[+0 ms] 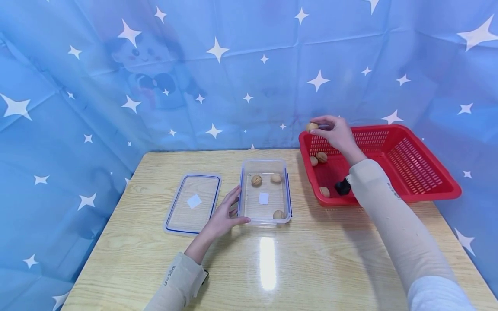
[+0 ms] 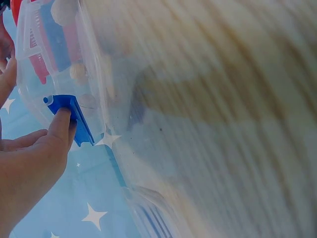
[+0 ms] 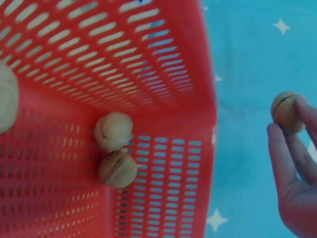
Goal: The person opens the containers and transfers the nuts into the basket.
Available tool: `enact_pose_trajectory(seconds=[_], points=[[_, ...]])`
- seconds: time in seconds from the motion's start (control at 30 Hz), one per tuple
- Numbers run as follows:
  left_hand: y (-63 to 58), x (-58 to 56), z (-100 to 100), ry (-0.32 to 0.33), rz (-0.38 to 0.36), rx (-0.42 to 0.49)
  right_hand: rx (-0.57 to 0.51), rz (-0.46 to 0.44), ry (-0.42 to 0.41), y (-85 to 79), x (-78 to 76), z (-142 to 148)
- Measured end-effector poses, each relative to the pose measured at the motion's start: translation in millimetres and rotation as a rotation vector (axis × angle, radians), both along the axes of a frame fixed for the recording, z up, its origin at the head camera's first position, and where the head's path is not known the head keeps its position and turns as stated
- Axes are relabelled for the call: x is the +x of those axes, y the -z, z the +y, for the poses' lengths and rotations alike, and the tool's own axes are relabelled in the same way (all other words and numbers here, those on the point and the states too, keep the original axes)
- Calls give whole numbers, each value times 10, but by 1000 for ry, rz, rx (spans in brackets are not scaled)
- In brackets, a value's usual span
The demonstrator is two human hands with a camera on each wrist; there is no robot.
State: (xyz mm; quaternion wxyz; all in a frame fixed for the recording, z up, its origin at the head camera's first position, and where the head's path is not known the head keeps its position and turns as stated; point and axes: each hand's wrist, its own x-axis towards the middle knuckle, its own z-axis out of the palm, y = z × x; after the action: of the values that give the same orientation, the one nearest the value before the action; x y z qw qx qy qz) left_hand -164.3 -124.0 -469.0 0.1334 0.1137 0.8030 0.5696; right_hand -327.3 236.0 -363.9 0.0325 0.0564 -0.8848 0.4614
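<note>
Head view gives me the relation that counts: the held walnut (image 1: 312, 127) lies to the right of the lidless clear plastic box (image 1: 262, 222) and farther off, by the far left corner of the red plastic basket (image 1: 435, 194); the nut is nearly round, so I get no useful long axis from it, while the box's longer side appears to run near to far. The right hand (image 1: 337, 131) pinches this walnut between thumb and fingertips, and the right wrist view shows me a gap between nut and basket rim; the left hand (image 1: 225, 218) is the nearer to the box, its extended fingers touching the left side and near left corner, one finger on a blue clip flap (image 2: 72, 116) in the left wrist view.

Inside the box I count a far left walnut (image 1: 256, 180), a far right walnut (image 1: 276, 178) and a near right walnut (image 1: 278, 214); in the basket, three more walnuts (image 1: 321, 157) keep to its left part; the clear lid (image 1: 202, 190) lies left of the box. One white label (image 1: 263, 198) shows in the box and another white label (image 1: 194, 201) on the lid, neither with writing I can make out; both beige sleeves (image 1: 393, 216) carry small dark lettering, seemingly beginning "Love", the rest unclear to me.
</note>
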Motion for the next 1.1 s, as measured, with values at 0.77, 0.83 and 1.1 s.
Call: enact_pose_trajectory(seconds=[0.77, 0.83, 1.1], points=[[30, -18, -19, 9, 12, -2, 24, -108, 121, 401, -77, 478], [30, -18, -18, 13, 12, -2, 21, -139, 128, 445, -89, 524], [29, -20, -16, 15, 9, 1, 29, -243, 106, 560, -160, 638]])
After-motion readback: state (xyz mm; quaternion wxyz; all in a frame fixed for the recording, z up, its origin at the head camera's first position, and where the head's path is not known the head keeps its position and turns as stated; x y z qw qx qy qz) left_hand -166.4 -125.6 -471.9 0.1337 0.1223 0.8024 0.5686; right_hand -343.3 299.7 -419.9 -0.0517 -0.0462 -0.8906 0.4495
